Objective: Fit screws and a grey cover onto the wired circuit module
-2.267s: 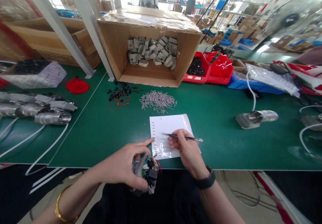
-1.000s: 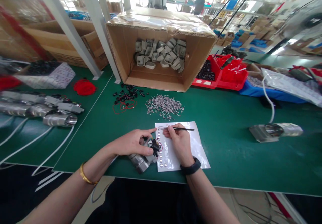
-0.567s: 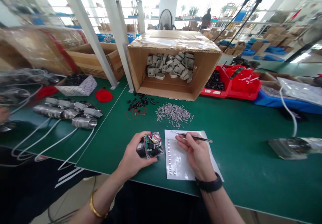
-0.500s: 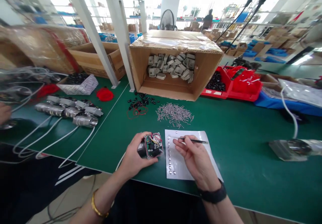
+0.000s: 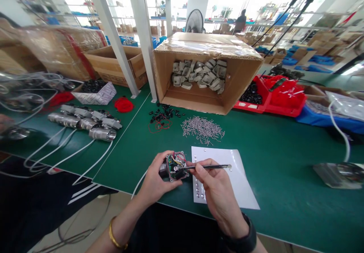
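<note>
My left hand [image 5: 155,179] is wrapped round a small metal housing [image 5: 175,166] with its open side up, showing a circuit board, coloured wires and a red seal. A white cable [image 5: 139,183] trails from the housing toward me. My right hand [image 5: 214,190] pinches black tweezers [image 5: 209,166], whose tips reach left into the open housing. Both hands hover over the near edge of the green table [image 5: 270,147]. Under my right hand lies a white sheet [image 5: 227,177] carrying a column of small round dots [image 5: 199,193].
Behind the sheet lie a pile of small metal pins [image 5: 202,128] and black bits with a red ring [image 5: 162,117]. An open carton [image 5: 206,71] of grey parts lies on its side. Red bins [image 5: 270,94] stand right, finished metal units with white cables [image 5: 85,122] left.
The tweezers have swung from the dotted sheet leftward into the open housing. My left hand raised the housing from below the table edge and turned its open side up. The view shifted left.
</note>
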{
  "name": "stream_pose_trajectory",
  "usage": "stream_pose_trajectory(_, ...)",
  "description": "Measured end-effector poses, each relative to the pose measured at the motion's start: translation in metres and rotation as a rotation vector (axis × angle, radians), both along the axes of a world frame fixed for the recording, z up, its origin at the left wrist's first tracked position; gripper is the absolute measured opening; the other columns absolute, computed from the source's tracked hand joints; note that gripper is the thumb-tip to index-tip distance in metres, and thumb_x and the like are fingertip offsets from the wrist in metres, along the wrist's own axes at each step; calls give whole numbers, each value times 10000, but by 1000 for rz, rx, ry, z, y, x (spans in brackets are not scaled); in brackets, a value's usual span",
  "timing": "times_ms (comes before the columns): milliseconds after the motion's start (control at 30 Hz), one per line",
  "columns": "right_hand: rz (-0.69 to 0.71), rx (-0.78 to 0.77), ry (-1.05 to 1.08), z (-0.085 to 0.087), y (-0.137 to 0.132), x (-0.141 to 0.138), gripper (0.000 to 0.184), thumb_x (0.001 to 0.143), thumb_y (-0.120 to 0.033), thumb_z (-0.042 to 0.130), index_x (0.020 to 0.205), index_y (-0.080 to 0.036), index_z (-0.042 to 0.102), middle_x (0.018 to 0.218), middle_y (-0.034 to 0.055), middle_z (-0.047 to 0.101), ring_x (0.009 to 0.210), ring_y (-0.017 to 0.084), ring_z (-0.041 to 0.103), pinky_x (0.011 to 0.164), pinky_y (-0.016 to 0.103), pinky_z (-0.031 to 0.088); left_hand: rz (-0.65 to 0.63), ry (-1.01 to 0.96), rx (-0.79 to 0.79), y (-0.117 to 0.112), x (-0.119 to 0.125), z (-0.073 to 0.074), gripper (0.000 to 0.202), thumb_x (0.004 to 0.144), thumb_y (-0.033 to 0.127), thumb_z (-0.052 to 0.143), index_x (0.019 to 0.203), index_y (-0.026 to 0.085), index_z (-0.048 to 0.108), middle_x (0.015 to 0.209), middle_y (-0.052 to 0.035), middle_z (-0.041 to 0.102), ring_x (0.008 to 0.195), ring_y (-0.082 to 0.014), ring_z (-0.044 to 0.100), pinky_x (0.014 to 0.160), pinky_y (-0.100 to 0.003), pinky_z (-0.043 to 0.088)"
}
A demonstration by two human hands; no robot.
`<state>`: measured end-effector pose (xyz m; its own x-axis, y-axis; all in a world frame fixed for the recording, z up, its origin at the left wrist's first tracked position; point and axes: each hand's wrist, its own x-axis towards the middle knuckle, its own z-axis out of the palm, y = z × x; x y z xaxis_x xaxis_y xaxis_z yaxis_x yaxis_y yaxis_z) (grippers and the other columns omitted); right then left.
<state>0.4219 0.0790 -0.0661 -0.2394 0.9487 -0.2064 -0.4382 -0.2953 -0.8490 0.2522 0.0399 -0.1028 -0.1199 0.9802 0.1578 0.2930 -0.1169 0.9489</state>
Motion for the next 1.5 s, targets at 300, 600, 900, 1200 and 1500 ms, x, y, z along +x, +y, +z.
stream_pose_trajectory(300, -6, 29, -107, 7, -1, -2, 340, 626, -408, 824, 748, -169, 616, 796, 69, 707, 789, 193, 650, 770, 313, 480, 14, -1, -2, 0, 0, -2, 723, 605, 178, 812, 1221, 248, 440, 1200, -57, 537, 1116, -262, 536, 998, -431, 411)
stream_pose_trajectory(600, -30, 55, -123, 0, -7, -6, 289, 677, -388, 798, 769, -179, 621, 832, 56, 706, 806, 196, 642, 823, 352, 446, 6, -15, 6, 0, 0, -2, 727, 607, 159, 809, 1223, 257, 436, 1206, -51, 529, 1123, -256, 535, 1026, -427, 392)
stream_pose_trajectory(900, -30, 52, -124, 2, -9, -5, 264, 692, -372, 787, 774, -188, 616, 819, 47, 703, 828, 208, 634, 856, 372, 418, 13, -30, 17, -1, 1, 2, 716, 595, 158, 815, 1208, 233, 453, 1193, -65, 542, 1101, -263, 550, 1011, -432, 411)
stream_pose_trajectory(1200, -29, 53, -132, 4, -9, -5, 285, 686, -378, 789, 776, -179, 607, 836, 53, 695, 844, 213, 632, 842, 364, 436, 28, -10, 24, -1, 1, 0, 728, 588, 145, 818, 1213, 229, 453, 1192, -67, 531, 1103, -260, 545, 999, -421, 422)
stream_pose_trajectory(1500, -13, 74, -154, 4, -8, -4, 269, 709, -375, 776, 786, -176, 612, 864, 65, 705, 830, 198, 637, 822, 338, 453, 14, -40, 140, -1, 2, -10, 800, 651, 241, 812, 1299, 236, 344, 1310, -133, 446, 1187, -305, 489, 1021, -496, 394)
